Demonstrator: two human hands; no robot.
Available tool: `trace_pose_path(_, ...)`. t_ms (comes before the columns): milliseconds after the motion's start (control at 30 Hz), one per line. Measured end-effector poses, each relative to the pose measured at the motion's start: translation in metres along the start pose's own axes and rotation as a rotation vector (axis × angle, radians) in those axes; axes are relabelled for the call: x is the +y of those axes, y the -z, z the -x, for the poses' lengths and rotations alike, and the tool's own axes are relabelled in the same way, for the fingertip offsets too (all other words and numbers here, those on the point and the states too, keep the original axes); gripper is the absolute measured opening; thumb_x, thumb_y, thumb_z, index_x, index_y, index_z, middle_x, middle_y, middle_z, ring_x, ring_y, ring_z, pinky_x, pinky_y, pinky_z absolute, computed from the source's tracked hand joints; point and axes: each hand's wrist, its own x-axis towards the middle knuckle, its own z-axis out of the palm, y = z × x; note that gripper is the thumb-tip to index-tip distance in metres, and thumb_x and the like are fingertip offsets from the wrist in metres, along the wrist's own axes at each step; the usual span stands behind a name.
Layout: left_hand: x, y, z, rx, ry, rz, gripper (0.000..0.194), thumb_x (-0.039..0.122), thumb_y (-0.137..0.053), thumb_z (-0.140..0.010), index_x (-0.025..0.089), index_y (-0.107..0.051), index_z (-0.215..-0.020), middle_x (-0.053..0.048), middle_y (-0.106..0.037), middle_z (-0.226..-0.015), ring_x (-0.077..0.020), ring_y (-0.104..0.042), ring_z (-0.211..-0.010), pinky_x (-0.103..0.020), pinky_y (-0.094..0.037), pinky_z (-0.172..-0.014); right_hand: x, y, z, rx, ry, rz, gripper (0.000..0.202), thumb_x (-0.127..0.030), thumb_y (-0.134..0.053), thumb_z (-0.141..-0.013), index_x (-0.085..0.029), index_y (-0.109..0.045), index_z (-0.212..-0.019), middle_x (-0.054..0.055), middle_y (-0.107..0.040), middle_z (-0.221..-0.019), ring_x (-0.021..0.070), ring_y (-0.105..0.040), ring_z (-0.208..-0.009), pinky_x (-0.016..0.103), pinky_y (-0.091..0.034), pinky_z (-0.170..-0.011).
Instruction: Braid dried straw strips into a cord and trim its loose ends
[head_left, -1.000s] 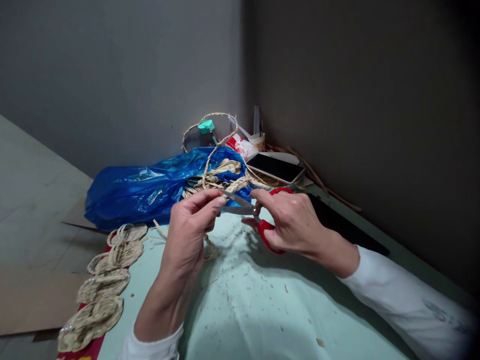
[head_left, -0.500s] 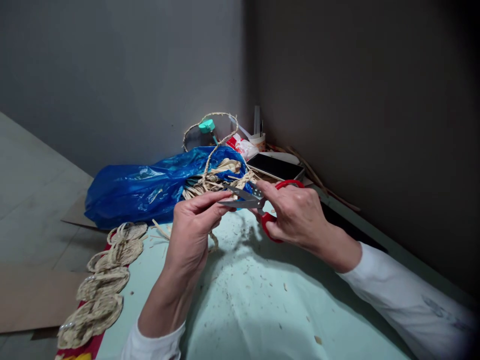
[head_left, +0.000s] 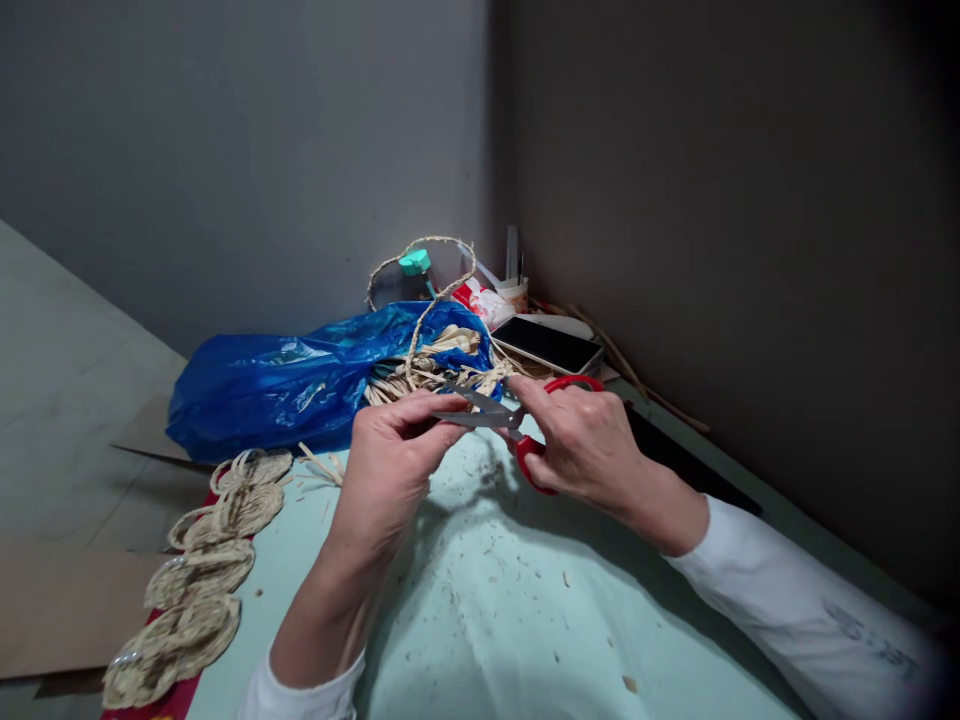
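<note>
My left hand (head_left: 401, 440) is closed in a pinch, with thumb and forefinger at the tips of the scissors' blades. A braided straw cord (head_left: 424, 320) runs down behind those fingers and appears held there, though the pinched part is hidden. In my right hand (head_left: 581, 435) are red-handled scissors (head_left: 487, 412), their blades parted and pointing left towards my left fingertips. Just beyond both hands, loose straw strands (head_left: 397, 382) spill from a blue plastic bag (head_left: 262, 395).
Several woven straw pieces (head_left: 199, 570) line the table's left edge on red cloth. A phone (head_left: 551, 345), a cup of tools (head_left: 514, 292) and a turquoise-capped item (head_left: 415, 262) stand towards the wall corner. Straw scraps dot the pale green tabletop (head_left: 480, 600).
The view has tilted slightly, and both hands appear a little lower with the scissors. The braided loop that showed below my left hand is now hidden. The blades remain parted.
</note>
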Motion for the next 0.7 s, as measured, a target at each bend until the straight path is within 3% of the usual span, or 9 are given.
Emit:
trace_pose_path(167,0.002,0.002,0.001,-0.026,0.051,0.073,0.016,0.017,-0.076,-0.069,0.021,-0.079,-0.085,0.000,-0.066,-0.069,-0.0048,-0.041,-0.051,-0.018,-0.029,-0.045,0.007,0.001,-0.001,0.090,-0.023,0.051,0.048,-0.023,-0.050,-0.070,-0.014,-0.064,-0.115,0.003,-0.064,-0.061,0.0172,-0.052,-0.054,0.030,-0.021,-0.054)
trace_pose_path(467,0.009,0.001,0.000,-0.053,0.156,0.220,0.017,0.015,-0.074,-0.069,0.014,-0.078,-0.086,-0.005,-0.069,-0.065,-0.0037,-0.038,-0.046,-0.019,-0.028,-0.045,0.004,0.010,-0.003,-0.069,-0.041,0.077,0.045,-0.026,-0.052,-0.072,-0.017,-0.062,-0.115,0.004,-0.066,-0.066,0.0173,-0.053,-0.054,0.030,-0.015,-0.052)
trace_pose_path(567,0.008,0.004,0.000,-0.072,0.162,0.167,0.018,0.016,-0.074,-0.070,0.014,-0.078,-0.088,-0.005,-0.069,-0.067,-0.0032,-0.038,-0.045,-0.019,-0.028,-0.044,0.002,0.010,-0.002,-0.082,-0.031,0.077,0.045,-0.026,-0.052,-0.071,-0.016,-0.062,-0.114,0.004,-0.066,-0.066,0.0180,-0.054,-0.054,0.030,-0.014,-0.052)
trace_pose_path(700,0.007,0.009,0.000,-0.097,0.137,0.061,0.015,0.018,-0.076,-0.070,0.016,-0.079,-0.085,0.000,-0.061,-0.055,-0.0047,-0.040,-0.046,-0.019,-0.028,-0.044,-0.001,0.007,-0.001,-0.065,-0.014,0.065,0.043,-0.025,-0.051,-0.072,-0.015,-0.061,-0.112,0.004,-0.065,-0.063,0.0180,-0.053,-0.053,0.030,-0.013,-0.051)
